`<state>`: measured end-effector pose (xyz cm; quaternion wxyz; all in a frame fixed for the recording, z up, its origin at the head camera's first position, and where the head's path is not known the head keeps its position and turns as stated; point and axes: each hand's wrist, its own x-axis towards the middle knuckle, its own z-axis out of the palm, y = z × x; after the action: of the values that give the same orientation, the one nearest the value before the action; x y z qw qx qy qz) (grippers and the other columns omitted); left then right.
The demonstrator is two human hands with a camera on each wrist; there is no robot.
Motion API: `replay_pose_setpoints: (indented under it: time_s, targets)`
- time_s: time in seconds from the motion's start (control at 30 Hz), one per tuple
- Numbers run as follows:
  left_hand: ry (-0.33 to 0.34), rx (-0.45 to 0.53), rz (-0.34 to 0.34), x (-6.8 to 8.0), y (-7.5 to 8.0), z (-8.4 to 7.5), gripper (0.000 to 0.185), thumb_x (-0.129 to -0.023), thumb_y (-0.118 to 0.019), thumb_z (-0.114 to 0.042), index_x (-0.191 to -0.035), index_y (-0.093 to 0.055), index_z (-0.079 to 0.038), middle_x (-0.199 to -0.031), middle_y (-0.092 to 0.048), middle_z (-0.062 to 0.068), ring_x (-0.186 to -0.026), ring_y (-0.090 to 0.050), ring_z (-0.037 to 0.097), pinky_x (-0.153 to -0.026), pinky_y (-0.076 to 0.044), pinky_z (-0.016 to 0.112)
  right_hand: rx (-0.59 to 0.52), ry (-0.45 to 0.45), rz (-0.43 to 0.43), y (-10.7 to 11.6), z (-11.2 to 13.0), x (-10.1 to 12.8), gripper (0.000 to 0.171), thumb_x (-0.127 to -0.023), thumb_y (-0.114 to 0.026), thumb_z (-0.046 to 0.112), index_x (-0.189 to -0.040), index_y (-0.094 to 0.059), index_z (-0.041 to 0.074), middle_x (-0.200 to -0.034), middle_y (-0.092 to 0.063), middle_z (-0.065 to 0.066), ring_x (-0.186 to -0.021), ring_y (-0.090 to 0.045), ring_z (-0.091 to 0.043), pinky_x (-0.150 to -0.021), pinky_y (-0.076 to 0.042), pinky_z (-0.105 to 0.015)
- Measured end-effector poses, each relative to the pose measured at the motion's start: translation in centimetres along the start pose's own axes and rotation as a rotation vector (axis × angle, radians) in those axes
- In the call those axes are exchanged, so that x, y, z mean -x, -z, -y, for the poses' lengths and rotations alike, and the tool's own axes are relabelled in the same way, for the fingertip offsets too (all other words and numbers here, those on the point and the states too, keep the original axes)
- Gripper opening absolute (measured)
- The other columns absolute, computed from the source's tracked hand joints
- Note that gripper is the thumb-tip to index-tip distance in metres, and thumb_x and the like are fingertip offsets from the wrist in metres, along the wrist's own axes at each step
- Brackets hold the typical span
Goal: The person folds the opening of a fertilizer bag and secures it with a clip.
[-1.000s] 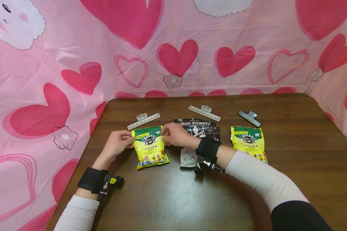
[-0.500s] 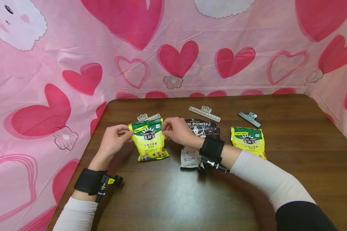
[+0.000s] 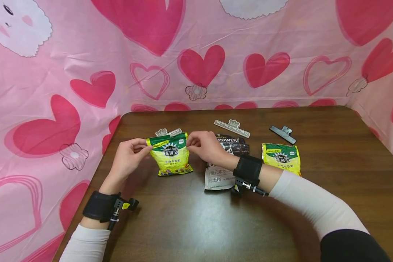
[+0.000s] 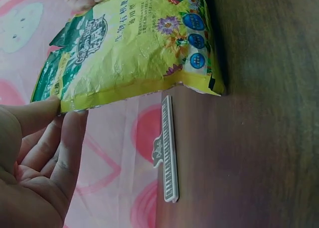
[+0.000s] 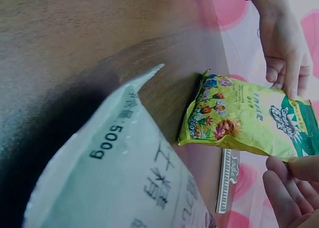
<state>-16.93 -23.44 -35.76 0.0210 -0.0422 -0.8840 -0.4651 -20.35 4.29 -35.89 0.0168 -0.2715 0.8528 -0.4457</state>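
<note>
A yellow and green fertilizer bag (image 3: 171,156) stands upright between my two hands, its bottom edge at the tabletop. My left hand (image 3: 131,156) pinches its upper left edge between thumb and fingers. On the opposite side my right hand (image 3: 207,147) pinches the upper right edge. In the left wrist view the printed front of the fertilizer bag (image 4: 129,43) shows flowers along its bottom. Just behind the bag lies a pale clip with a piano-key pattern (image 3: 177,133), partly covered by it in the head view.
A black and white BUD POWER bag (image 3: 217,178) lies under my right wrist. Further right is a second yellow and green bag (image 3: 281,158), partly behind my forearm. Another piano-key clip (image 3: 232,127) and a dark clip (image 3: 283,134) lie toward the back of the wooden table (image 3: 196,225).
Both hands have raised the top of the fertilizer bag from lying flat to upright and shifted it slightly back. It now overlaps the pale clip behind it.
</note>
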Motion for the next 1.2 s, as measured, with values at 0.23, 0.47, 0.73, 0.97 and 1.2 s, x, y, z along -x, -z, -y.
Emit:
replay_pose_setpoints:
  time_s: [0.23, 0.47, 0.73, 0.97, 1.2]
  targets:
    - [-0.029, -0.008, 0.016, 0.2, -0.1, 0.3, 0.031, -0.094, -0.068, -0.024, -0.116, -0.069, -0.002, -0.110, -0.073, 0.020, -0.094, -0.071, 0.035, -0.078, -0.057, 0.018, -0.052, 0.050, -0.011, 0.0, -0.6, 0.6, 0.004, -0.090, -0.070, 0.006, -0.093, -0.071, 0.009, -0.090, -0.074, -0.004, -0.078, -0.068, -0.010, -0.072, -0.055, -0.023]
    - [-0.078, 0.026, 0.023, 0.3, -0.3, 0.5, 0.033, -0.097, -0.064, -0.030, -0.116, -0.069, -0.003, -0.109, -0.073, 0.018, -0.094, -0.068, 0.034, -0.079, -0.054, 0.015, -0.113, 0.096, -0.004, -0.1, -1.3, 1.0, 0.007, -0.092, -0.069, 0.007, -0.097, -0.072, 0.009, -0.097, -0.074, -0.004, -0.086, -0.069, -0.011, -0.076, -0.056, -0.024]
    - [-0.240, 0.061, -0.060, 0.3, -1.0, 0.6, 0.035, -0.093, -0.068, -0.008, -0.124, -0.053, -0.001, -0.102, -0.074, 0.022, -0.079, -0.065, 0.003, -0.074, -0.053, 0.010, -0.143, 0.129, -0.012, -0.1, -1.4, 1.2, 0.016, -0.094, -0.067, 0.009, -0.107, -0.075, 0.014, -0.105, -0.075, 0.000, -0.089, -0.068, -0.009, -0.077, -0.056, -0.024]
    - [-0.395, -0.024, -0.146, 0.7, -1.4, 0.8, 0.023, -0.091, -0.067, -0.001, -0.111, -0.057, -0.003, -0.092, -0.073, 0.015, -0.073, -0.060, 0.004, -0.065, -0.049, 0.012, -0.134, 0.131, -0.029, -0.3, -1.1, 1.0, 0.019, -0.093, -0.069, 0.011, -0.110, -0.077, 0.014, -0.106, -0.074, -0.002, -0.083, -0.065, -0.007, -0.069, -0.053, -0.020]
    - [-0.366, -0.012, -0.091, 0.8, -1.3, 0.9, 0.024, -0.089, -0.071, -0.005, -0.112, -0.074, -0.012, -0.106, -0.074, 0.009, -0.082, -0.061, 0.003, -0.074, -0.052, 0.011, -0.135, 0.165, -0.033, -0.6, -0.8, 0.6, 0.020, -0.093, -0.069, 0.013, -0.111, -0.077, 0.014, -0.102, -0.074, -0.004, -0.083, -0.066, -0.007, -0.069, -0.054, -0.021]
